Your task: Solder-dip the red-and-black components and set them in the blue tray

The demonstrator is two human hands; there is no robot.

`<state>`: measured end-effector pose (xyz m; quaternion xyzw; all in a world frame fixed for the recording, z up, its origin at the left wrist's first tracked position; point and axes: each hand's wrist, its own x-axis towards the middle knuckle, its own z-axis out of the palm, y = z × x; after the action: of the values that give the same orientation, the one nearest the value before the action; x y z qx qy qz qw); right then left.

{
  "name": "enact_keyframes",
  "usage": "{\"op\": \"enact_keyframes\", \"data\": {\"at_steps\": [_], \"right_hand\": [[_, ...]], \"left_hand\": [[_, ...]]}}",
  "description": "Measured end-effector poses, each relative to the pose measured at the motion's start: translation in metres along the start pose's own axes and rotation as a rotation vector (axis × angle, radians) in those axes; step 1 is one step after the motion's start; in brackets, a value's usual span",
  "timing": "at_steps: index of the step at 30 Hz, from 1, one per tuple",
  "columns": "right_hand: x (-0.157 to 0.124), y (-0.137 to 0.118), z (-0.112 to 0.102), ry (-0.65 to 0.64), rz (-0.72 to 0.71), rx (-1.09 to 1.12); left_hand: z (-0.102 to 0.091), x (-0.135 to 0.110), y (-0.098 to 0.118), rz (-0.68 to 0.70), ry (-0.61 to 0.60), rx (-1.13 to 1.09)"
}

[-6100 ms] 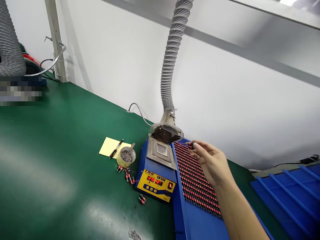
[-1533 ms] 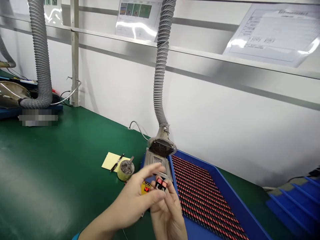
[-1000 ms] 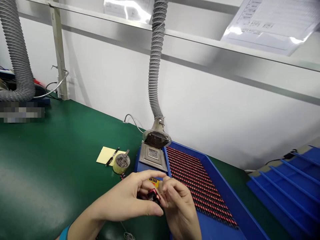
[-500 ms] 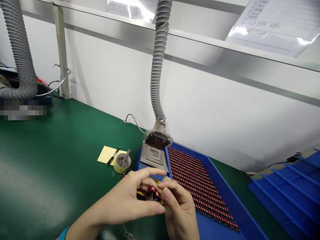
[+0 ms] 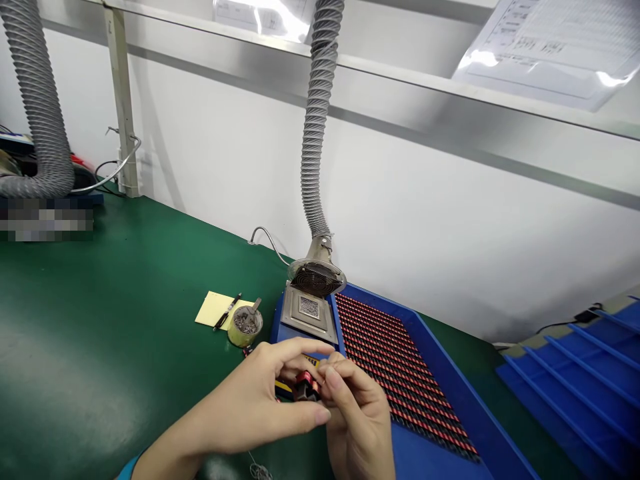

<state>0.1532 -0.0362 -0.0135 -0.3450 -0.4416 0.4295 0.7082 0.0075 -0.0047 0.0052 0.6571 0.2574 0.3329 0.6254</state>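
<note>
Low in the middle of the view, my left hand (image 5: pixel 250 400) curls around a small red and black part (image 5: pixel 305 387). Its thumb and index finger arch apart while the inner fingers support the part. At the part's right side, my right hand (image 5: pixel 357 417) is closed, thumb and fingertips pinched together. Whatever lies between those fingertips is too small and covered to make out. Behind both hands sits a blue machine with a metal top plate (image 5: pixel 290 323) and a square grey opening.
A blue tray (image 5: pixel 463 390) holds rows of red and black parts (image 5: pixel 395 353). A flexible duct (image 5: pixel 316 133) ends in a hood (image 5: pixel 317 277) above the machine. Left of it are a tub (image 5: pixel 245 325), a pen (image 5: pixel 227 312) and yellow paper (image 5: pixel 209 310). Thin wire (image 5: pixel 260 472) lies in front.
Both hands stay almost in place around the red and black part. My right hand has shifted very slightly to the left.
</note>
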Motion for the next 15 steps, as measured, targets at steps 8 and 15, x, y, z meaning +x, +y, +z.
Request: {"op": "enact_keyframes", "data": {"at_steps": [8,15], "right_hand": [[-0.0011,0.0012,0.0019,0.017,-0.033,-0.018],[-0.0022,0.0059,0.0033,0.052,-0.082,-0.118]], "left_hand": [[0.0023,0.001,0.0088,0.012,-0.021,-0.011],[0.0051,0.0001,-0.001,0.033,0.014,-0.051]]}}
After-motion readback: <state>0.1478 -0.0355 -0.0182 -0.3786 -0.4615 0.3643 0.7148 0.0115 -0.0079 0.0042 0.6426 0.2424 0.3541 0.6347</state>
